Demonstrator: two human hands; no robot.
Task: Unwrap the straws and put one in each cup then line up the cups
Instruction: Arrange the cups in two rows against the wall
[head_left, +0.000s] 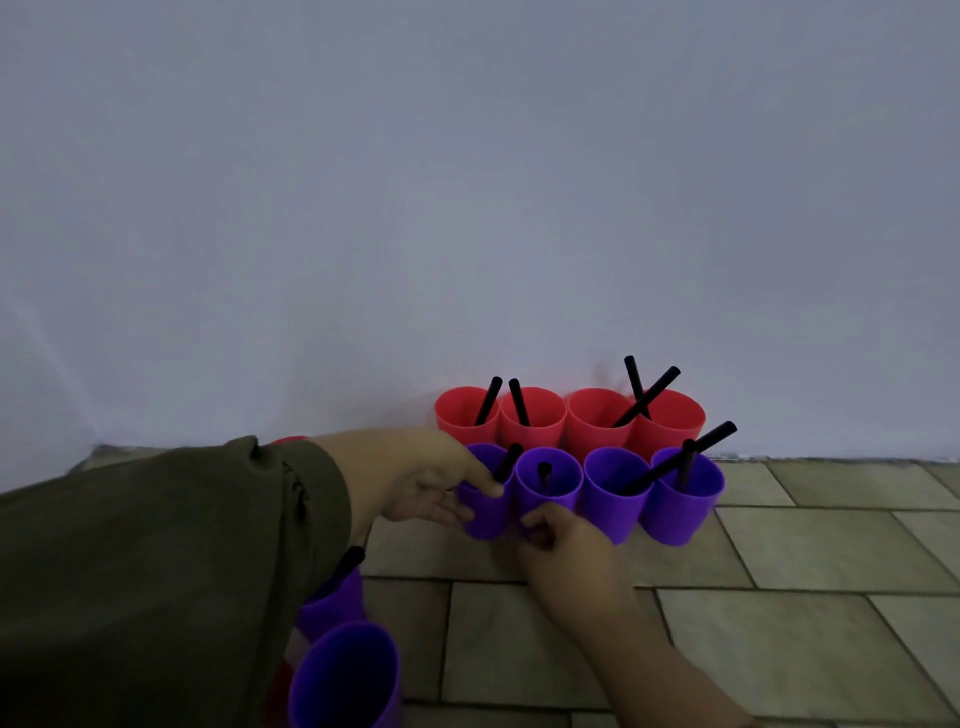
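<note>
Several red cups (532, 415) stand in a row against the wall, each with a black straw (519, 401). In front of them stands a row of purple cups (680, 499), also with black straws. My left hand (431, 475) grips the leftmost purple cup (485, 512) of that row, thumb on its rim. My right hand (558, 535) has curled fingers at the base of the second purple cup (548, 483). Two more purple cups (345, 675) stand near me at the lower left, one with a straw (349, 561).
A white wall (467, 208) runs right behind the red cups. The floor (779, 623) is tiled in grey-green. My dark green sleeve (156, 571) covers the lower left and hides part of the floor there.
</note>
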